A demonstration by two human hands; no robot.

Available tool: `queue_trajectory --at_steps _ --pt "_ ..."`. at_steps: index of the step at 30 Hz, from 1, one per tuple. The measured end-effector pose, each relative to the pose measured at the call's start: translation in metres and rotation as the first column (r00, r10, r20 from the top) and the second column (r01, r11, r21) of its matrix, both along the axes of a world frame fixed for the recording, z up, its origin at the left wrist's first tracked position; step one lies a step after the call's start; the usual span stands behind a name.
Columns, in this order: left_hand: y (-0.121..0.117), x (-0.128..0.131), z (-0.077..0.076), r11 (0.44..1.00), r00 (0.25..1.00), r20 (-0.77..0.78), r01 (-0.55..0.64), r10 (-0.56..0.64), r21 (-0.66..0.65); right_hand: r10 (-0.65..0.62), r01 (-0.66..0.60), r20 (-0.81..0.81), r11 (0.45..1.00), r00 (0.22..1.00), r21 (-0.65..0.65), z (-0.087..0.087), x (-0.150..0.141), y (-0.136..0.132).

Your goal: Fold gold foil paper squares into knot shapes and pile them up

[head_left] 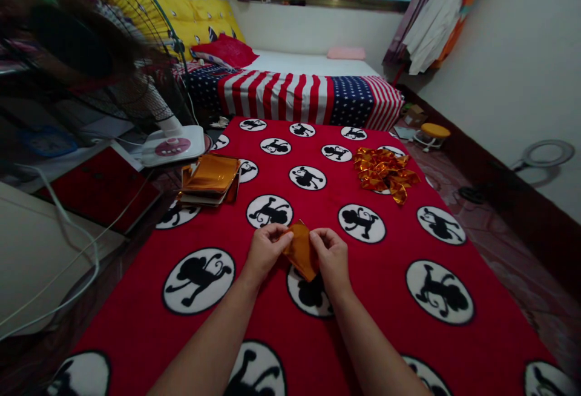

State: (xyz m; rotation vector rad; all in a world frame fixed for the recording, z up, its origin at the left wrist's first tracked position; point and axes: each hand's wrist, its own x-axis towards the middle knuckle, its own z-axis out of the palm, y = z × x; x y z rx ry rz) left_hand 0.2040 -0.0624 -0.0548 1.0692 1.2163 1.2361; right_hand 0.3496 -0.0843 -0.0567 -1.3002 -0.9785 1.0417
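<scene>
Between my two hands is a sheet of shiny orange-gold foil paper (301, 250), tilted with one corner pointing down. My left hand (269, 249) pinches its left edge between thumb and fingers. On the opposite edge, my right hand (331, 257) grips it the same way. A stack of similar foil paper (213, 175) lies at the left edge of the red cloth (318, 202). Several folded foil pieces (384, 172) form a loose heap at the far right of the cloth.
An electric fan (175, 141) stands left beyond the stack, near hanging white cables (93, 244). Behind the cloth is a bed with a striped, starred cover (290, 96). A yellow-topped stool (434, 131) and a ring-shaped lamp (548, 152) are at the right.
</scene>
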Motion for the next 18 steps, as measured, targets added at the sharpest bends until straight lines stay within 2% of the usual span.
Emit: queue_trajectory --at_steps 3,8,11,14,18 --pt "0.000 -0.002 0.002 0.998 0.998 -0.027 0.058 -0.057 0.021 0.019 -0.020 -0.022 1.000 1.000 -0.022 0.003 0.004 0.001" --pt "-0.001 -0.005 0.011 0.991 0.992 0.029 0.123 -0.122 -0.053 0.183 -0.185 -0.026 0.981 0.983 -0.066 0.008 0.012 0.003" --pt "-0.002 -0.006 0.012 0.989 0.992 0.019 0.127 -0.126 -0.071 0.227 -0.228 -0.028 0.971 0.973 -0.074 0.009 0.016 0.004" --pt "-0.002 -0.005 0.009 0.995 0.996 0.056 0.066 -0.062 -0.074 0.197 -0.198 -0.026 0.977 0.980 -0.080 0.010 0.018 0.004" --pt "-0.002 -0.003 0.002 0.992 0.978 0.184 -0.082 0.099 -0.098 0.159 -0.164 -0.066 0.984 0.985 -0.069 0.009 0.019 0.003"
